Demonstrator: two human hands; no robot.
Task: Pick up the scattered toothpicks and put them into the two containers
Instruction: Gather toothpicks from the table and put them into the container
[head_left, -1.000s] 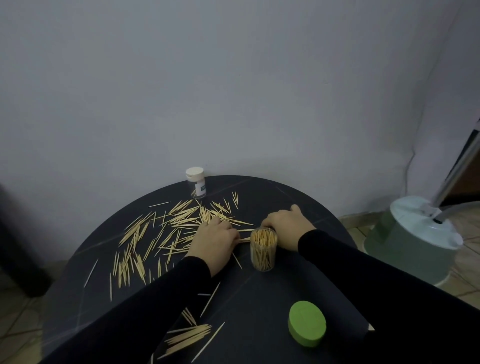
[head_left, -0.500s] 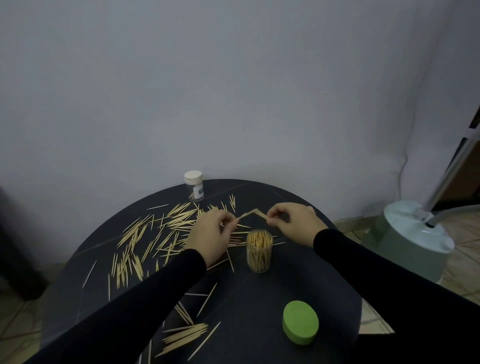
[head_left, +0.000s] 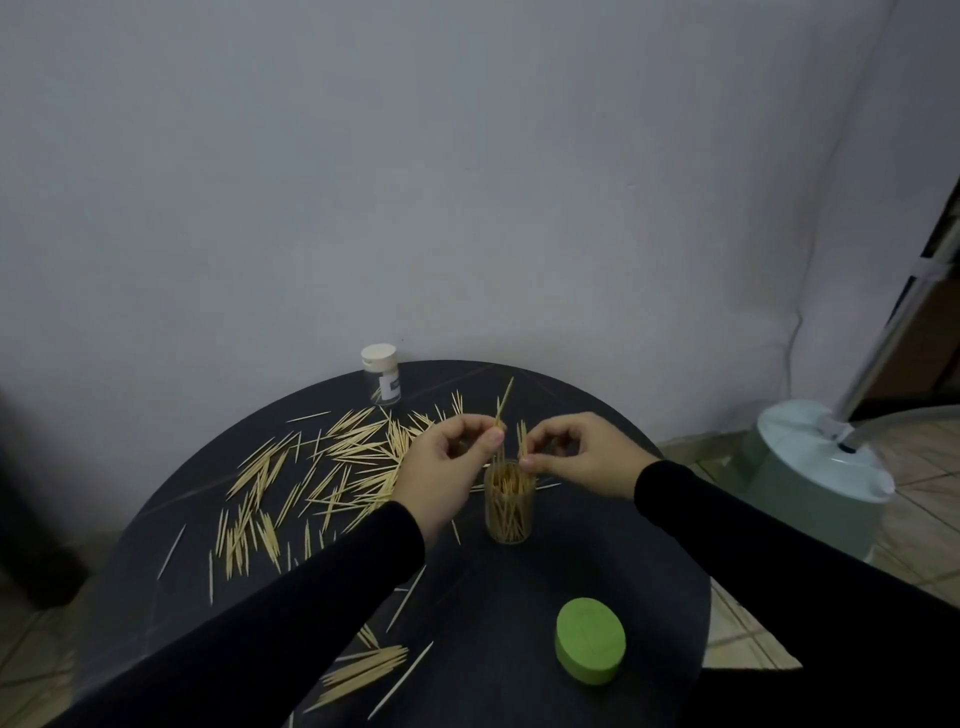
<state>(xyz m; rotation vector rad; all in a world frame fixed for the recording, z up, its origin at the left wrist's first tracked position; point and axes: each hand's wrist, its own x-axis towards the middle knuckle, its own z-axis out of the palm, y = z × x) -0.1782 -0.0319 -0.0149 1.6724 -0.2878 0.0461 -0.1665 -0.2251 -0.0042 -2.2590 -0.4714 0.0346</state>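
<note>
The clear cylindrical container (head_left: 509, 501) packed with wooden toothpicks stands open-mouthed directly beneath both hands. The right hand (head_left: 576, 454) pinches a few toothpicks (head_left: 522, 439) upright just above its mouth; the left hand (head_left: 441, 467) pinches others (head_left: 503, 402) near-vertical, slightly farther off. Beyond lies the scattered pile (head_left: 332, 462).

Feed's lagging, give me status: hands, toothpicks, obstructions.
Left hand and right hand each pinch toothpicks over open container. Many scattered toothpicks remain. Nothing blocking.

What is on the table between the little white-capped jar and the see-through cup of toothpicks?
In the head view, scattered wooden toothpicks lie between the white-capped jar and the clear cup.
</note>
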